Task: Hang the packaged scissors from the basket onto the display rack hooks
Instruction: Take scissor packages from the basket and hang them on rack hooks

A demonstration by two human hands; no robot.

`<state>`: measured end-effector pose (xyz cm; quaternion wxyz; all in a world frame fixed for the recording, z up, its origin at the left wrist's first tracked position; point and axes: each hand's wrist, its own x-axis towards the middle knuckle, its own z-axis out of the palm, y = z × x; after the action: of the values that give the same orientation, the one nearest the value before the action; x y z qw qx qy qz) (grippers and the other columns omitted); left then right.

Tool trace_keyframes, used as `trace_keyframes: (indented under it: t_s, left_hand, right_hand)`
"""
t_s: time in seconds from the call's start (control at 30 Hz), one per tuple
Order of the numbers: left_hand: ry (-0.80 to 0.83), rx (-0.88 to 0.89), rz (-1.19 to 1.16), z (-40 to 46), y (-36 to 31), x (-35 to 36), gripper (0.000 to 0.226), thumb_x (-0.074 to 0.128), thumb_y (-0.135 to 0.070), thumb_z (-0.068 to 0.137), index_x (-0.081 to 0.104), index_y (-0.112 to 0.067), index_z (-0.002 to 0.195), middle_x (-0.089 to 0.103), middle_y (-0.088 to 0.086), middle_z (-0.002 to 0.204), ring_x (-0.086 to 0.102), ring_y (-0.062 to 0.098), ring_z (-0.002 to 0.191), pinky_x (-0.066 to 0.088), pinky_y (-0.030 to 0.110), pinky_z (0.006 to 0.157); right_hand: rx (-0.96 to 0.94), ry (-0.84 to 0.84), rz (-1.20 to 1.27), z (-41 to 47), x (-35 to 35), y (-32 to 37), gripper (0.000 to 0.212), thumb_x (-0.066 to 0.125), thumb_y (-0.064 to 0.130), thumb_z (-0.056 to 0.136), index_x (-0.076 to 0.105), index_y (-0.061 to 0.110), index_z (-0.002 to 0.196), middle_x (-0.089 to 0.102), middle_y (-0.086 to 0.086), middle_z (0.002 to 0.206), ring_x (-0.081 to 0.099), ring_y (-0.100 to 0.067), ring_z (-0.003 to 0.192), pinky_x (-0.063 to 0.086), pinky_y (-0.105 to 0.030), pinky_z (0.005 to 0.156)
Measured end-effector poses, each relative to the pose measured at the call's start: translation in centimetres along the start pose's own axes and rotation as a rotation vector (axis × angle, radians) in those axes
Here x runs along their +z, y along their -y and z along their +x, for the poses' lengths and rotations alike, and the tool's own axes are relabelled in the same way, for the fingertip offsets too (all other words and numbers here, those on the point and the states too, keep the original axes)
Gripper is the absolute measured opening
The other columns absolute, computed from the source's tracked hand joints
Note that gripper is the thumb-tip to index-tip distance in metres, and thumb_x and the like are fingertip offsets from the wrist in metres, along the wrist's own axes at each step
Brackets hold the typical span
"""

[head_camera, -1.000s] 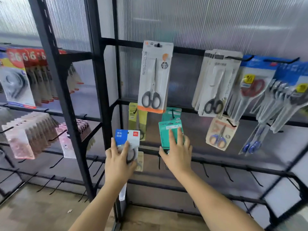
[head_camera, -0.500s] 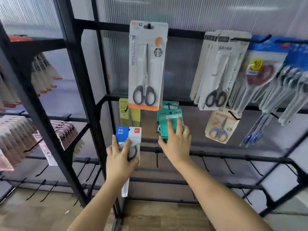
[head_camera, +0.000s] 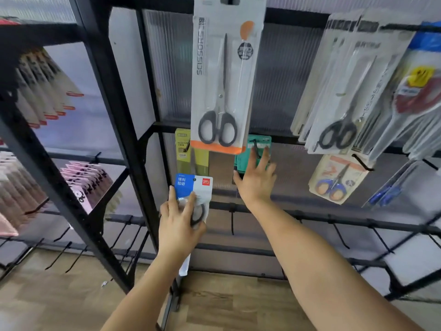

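My left hand [head_camera: 180,220] grips a blue-and-white packaged scissors [head_camera: 194,185] upright, low in front of the display rack's black upright [head_camera: 124,130]. My right hand [head_camera: 256,181] holds a green scissors pack [head_camera: 261,145] against the middle rail, fingers spread flat on its front and thumb at its left edge. A black hook [head_camera: 255,147] pokes through the pack's top hole. The pack's lower part is hidden behind my hand. The basket is out of view.
A large grey scissors pack [head_camera: 222,75] hangs just above the green one, with a yellow-green pack [head_camera: 185,149] to its left. More packs [head_camera: 346,96] and a small blue-handled pair [head_camera: 336,180] hang to the right. Bare hooks [head_camera: 338,235] line the lower rail. Pink packs [head_camera: 81,185] fill the left rack.
My right hand has raised the green pack up to the middle rail and over the hook. My left hand stays low with the blue-and-white pack. My view has moved closer.
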<state>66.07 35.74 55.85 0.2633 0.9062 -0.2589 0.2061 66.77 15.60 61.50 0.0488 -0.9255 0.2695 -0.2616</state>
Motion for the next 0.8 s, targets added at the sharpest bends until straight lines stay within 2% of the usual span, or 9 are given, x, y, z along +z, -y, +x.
trace_keyframes:
  t_s: [0.1, 0.23, 0.33, 0.4, 0.47, 0.57, 0.7, 0.8]
  left_hand:
    - [-0.012, 0.005, -0.012, 0.1, 0.3, 0.1, 0.086, 0.087, -0.023, 0.055, 0.043, -0.020, 0.130, 0.039, 0.035, 0.137, 0.035, 0.034, 0.104, 0.053, 0.049, 0.067]
    - [-0.022, 0.023, -0.001, 0.0, 0.4, 0.1, 0.087, 0.087, -0.022, 0.054, 0.044, -0.019, 0.130, 0.039, 0.035, 0.138, 0.033, 0.033, 0.104, 0.053, 0.050, 0.069]
    - [-0.013, 0.025, 0.004, -0.3, -0.7, -0.2, 0.088, 0.087, -0.022, 0.054, 0.044, -0.019, 0.130, 0.039, 0.034, 0.138, 0.043, 0.042, 0.105, 0.053, 0.050, 0.072]
    - [-0.016, 0.036, 0.003, -0.7, -2.0, -0.5, 0.088, 0.089, -0.022, 0.051, 0.045, -0.019, 0.128, 0.041, 0.034, 0.136, 0.050, 0.047, 0.100, 0.053, 0.048, 0.069]
    - [-0.026, 0.073, -0.002, -1.1, -3.7, -0.7, 0.088, 0.089, -0.023, 0.049, 0.047, -0.018, 0.126, 0.043, 0.035, 0.134, 0.051, 0.045, 0.098, 0.053, 0.048, 0.068]
    - [-0.032, 0.135, -0.050, -1.8, -6.7, -0.7, 0.087, 0.087, -0.026, 0.049, 0.047, -0.018, 0.126, 0.042, 0.034, 0.135, 0.041, 0.034, 0.098, 0.053, 0.046, 0.068]
    - [-0.026, 0.257, -0.144, -2.7, -12.0, -0.9, 0.088, 0.086, -0.024, 0.046, 0.048, -0.018, 0.125, 0.041, 0.035, 0.135, 0.036, 0.028, 0.094, 0.053, 0.042, 0.065]
    - [-0.042, 0.359, -0.211, -3.0, -16.4, -0.9, 0.079, 0.080, -0.026, 0.054, 0.048, -0.019, 0.125, 0.042, 0.036, 0.135, 0.035, 0.026, 0.089, 0.051, 0.040, 0.066]
  right_hand:
    - [0.001, 0.008, -0.003, 0.4, 0.4, 0.1, 0.080, 0.066, 0.042, 0.082, 0.029, 0.013, 0.146, 0.027, -0.024, 0.149, 0.043, -0.045, 0.113, 0.047, -0.047, 0.079]
    - [-0.026, 0.049, 0.006, 0.0, -0.3, -0.2, 0.081, 0.061, 0.042, 0.087, 0.018, 0.015, 0.150, 0.014, -0.021, 0.154, 0.029, -0.044, 0.130, 0.044, -0.049, 0.092]
    - [-0.119, 0.080, -0.009, -0.7, -1.8, -1.0, 0.085, 0.066, 0.040, 0.083, 0.020, 0.014, 0.150, 0.014, -0.022, 0.154, 0.023, -0.043, 0.135, 0.043, -0.050, 0.096]
    - [-0.191, 0.080, -0.002, -1.5, -3.2, -2.0, 0.080, 0.069, 0.036, 0.081, 0.029, 0.013, 0.146, 0.017, -0.022, 0.152, 0.021, -0.041, 0.137, 0.041, -0.050, 0.099]
    - [-0.238, 0.059, 0.038, -2.6, -5.2, -3.1, 0.071, 0.068, 0.031, 0.081, 0.036, 0.010, 0.142, 0.020, -0.021, 0.151, 0.022, -0.039, 0.137, 0.039, -0.049, 0.102]
    - [-0.190, 0.156, 0.194, -3.9, -8.5, -5.1, 0.062, 0.058, 0.029, 0.090, 0.032, 0.011, 0.143, 0.023, -0.014, 0.150, 0.026, -0.032, 0.136, 0.034, -0.041, 0.107]
    - [0.017, 0.323, 0.509, -5.5, -13.5, -8.1, 0.048, 0.053, 0.037, 0.094, 0.044, 0.012, 0.135, 0.049, -0.008, 0.133, 0.048, -0.021, 0.120, 0.039, -0.030, 0.097]
    - [0.106, 0.384, 0.586, -6.2, -17.5, -10.8, 0.039, 0.053, 0.037, 0.095, 0.055, 0.011, 0.123, 0.056, 0.001, 0.111, 0.054, -0.015, 0.106, 0.041, -0.025, 0.086]
